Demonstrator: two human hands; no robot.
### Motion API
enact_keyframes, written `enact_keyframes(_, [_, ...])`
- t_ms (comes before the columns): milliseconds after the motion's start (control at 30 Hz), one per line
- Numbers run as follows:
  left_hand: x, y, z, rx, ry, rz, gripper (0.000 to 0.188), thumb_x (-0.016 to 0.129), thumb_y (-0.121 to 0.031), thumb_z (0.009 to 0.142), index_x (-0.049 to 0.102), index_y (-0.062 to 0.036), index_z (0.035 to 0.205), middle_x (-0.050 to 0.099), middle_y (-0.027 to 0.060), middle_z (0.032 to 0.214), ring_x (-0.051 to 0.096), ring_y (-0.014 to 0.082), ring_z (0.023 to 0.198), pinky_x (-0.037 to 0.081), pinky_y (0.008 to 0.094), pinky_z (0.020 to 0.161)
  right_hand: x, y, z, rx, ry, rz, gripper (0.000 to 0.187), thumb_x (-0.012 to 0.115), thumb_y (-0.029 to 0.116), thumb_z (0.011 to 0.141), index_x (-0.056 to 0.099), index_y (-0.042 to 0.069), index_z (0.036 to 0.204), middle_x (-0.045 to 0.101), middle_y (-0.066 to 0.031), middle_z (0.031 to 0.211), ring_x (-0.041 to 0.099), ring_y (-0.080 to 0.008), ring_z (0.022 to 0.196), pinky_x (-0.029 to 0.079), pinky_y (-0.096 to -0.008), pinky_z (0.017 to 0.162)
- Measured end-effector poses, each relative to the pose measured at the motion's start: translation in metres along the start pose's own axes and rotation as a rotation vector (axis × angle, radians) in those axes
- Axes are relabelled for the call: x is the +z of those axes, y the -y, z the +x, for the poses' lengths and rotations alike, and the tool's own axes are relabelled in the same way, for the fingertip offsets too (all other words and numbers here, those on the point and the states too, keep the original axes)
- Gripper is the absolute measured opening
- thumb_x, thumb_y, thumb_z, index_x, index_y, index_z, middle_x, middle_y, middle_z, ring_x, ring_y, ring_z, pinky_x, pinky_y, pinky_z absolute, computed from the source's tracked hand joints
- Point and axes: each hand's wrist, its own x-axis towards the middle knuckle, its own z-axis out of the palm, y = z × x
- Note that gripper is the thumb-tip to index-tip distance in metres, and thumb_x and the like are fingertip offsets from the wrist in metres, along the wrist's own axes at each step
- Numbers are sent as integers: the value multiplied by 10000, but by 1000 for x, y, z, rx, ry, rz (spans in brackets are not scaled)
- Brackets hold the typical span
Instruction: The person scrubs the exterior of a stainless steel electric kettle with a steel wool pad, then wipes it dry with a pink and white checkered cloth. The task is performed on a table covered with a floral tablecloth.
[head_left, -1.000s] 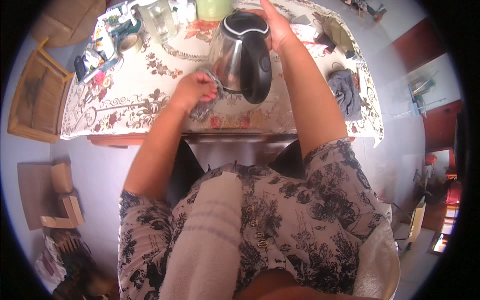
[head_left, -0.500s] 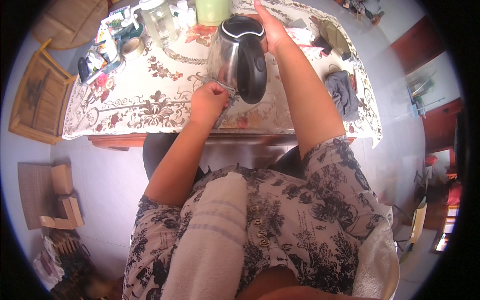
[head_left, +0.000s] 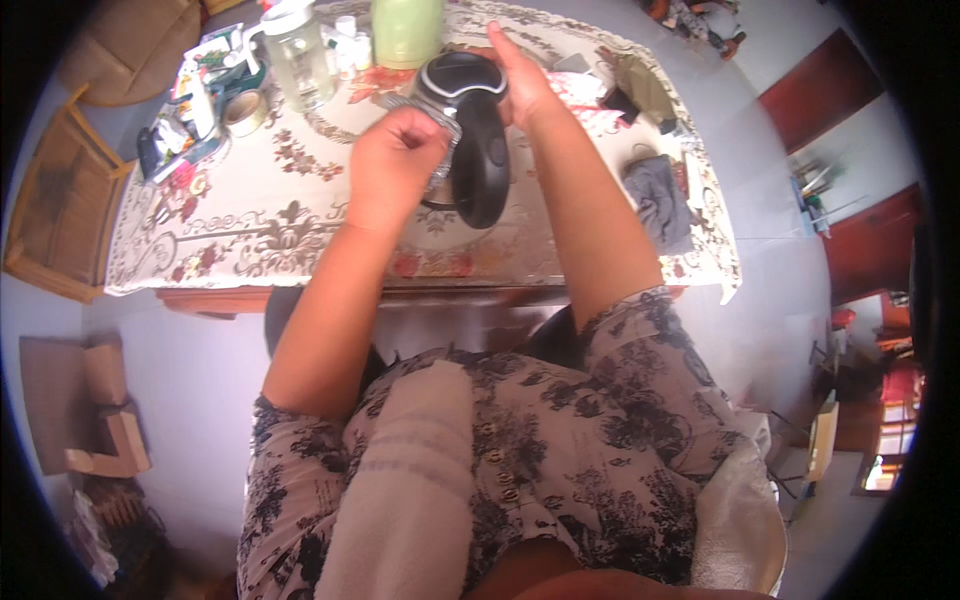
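An electric kettle (head_left: 480,165) with a black lid, black handle and steel body is over the patterned tablecloth (head_left: 250,215), its handle toward me. My right hand (head_left: 522,85) grips its right side, thumb stretched out and the other fingers partly hidden behind it. On the left, my left hand (head_left: 398,155) pinches a thin grey cloth (head_left: 450,130) and presses it against the kettle's side near the lid. My left hand and the cloth hide most of the steel body.
A clear water jug (head_left: 300,65), a green container (head_left: 407,35) and a tape roll (head_left: 245,112) stand at the back left, beside a cluttered tray (head_left: 190,135). A dark grey cloth (head_left: 658,200) lies at the right. A wooden chair (head_left: 65,200) stands left of the table.
My left hand has moved up the kettle's side with the grey cloth, from low on the body to near the lid. My right hand still holds the kettle. The whole view has shifted slightly.
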Motion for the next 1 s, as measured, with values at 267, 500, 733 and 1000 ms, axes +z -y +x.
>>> enact_keyframes(267, [-6,-1,-5,-53,67,257,114,705,-92,827,625,-33,770,602,-22,652,519,44,591,421,221,566,0,-2,-2,-14,-25,-19,635,475,616,912,675,26,1037,692,-102,958,650,-206,864,522,-373,782])
enact_keyframes(500, [3,38,-47,53,51,549,114,697,-122,766,607,-56,740,630,130,713,612,313,648,480,401,595,7,0,-11,-9,-45,-15,729,551,657,847,612,3,1163,682,-127,1042,653,-218,939,529,-370,826])
enact_keyframes(733, [13,62,-61,324,-56,621,104,682,-101,742,586,-66,723,609,133,728,606,342,696,484,431,605,7,6,-15,52,-4,8,744,551,658,850,599,3,1200,677,-96,1059,639,-199,945,518,-354,827])
enact_keyframes(1000, [8,33,-45,433,-78,525,88,646,-42,740,564,-51,709,591,128,705,593,346,663,475,434,587,1,5,-10,21,-39,-12,712,571,633,854,626,-10,1152,681,-102,1057,646,-184,953,514,-322,855])
